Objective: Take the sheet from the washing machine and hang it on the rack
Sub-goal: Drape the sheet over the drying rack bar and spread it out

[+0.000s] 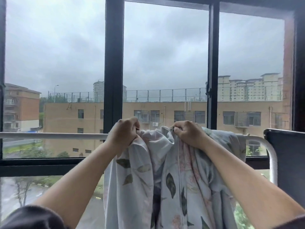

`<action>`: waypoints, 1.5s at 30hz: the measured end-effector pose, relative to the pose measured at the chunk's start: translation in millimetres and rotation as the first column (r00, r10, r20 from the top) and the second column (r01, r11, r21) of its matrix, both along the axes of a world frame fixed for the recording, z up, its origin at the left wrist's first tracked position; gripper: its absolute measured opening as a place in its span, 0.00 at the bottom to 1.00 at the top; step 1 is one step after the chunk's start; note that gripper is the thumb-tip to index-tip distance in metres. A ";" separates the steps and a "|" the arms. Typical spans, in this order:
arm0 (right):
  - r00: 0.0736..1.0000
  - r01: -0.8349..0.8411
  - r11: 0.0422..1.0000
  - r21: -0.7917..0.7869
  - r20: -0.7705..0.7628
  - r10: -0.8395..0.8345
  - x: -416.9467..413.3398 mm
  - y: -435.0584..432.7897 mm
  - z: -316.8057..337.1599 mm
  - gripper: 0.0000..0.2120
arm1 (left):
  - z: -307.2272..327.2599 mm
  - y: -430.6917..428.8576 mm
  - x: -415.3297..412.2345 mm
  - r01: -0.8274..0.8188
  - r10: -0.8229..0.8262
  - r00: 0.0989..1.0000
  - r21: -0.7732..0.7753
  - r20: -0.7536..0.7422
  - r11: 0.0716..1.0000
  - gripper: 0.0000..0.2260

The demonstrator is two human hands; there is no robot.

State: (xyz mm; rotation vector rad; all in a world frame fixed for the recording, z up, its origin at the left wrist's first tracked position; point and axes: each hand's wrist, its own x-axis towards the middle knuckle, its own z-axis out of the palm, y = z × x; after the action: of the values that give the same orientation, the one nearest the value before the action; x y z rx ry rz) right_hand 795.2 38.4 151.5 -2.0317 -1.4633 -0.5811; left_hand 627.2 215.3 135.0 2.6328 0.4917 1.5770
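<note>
Already the pale leaf-printed cotton sheet is out of the washer and draped, bunched, over the white metal rack rail toward its right end. Both hands, left and right, grip its gathered top; spreading it remains.

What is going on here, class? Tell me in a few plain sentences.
A person at a window is hanging a leaf-print sheet on a white rack. The left hand and the right hand each grip a bunch of the sheet's top edge at the rack's bar. Right of the hands the sheet lies over the bar. The rest hangs bunched, not yet spread.
</note>
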 end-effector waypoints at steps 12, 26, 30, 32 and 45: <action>0.983 0.012 0.996 0.088 -0.186 0.005 20.0 -16.8 11.5 0.10 | -2.2 -19.4 4.3 -0.279 0.264 0.959 -0.167 -0.103 0.946 0.08; 0.959 -0.196 0.938 -0.286 -0.257 0.122 44.0 -50.2 28.6 0.31 | 10.9 -101.5 75.5 -0.186 0.174 0.958 -0.030 -0.226 0.982 0.16; 0.977 -0.055 0.960 -0.273 -0.214 -0.005 84.4 -70.1 14.2 0.15 | 5.9 -102.7 107.8 -0.246 0.230 0.939 -0.033 -0.255 0.969 0.18; 0.988 0.007 0.997 -0.075 -0.151 -0.018 100.3 -64.2 2.6 0.16 | 1.7 -96.9 117.8 -0.319 0.304 0.928 -0.040 -0.216 0.947 0.20; 0.948 0.101 0.967 -0.235 -0.272 -0.165 158.3 -70.3 23.0 0.15 | -11.6 -88.5 130.2 -0.442 0.441 0.896 -0.012 -0.050 0.897 0.24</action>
State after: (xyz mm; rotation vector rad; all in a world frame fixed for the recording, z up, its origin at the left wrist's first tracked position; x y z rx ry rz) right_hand 953.6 -31.8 174.6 -2.2863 -1.2654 -0.1654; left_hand 757.3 126.8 123.5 2.6736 1.1775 1.5916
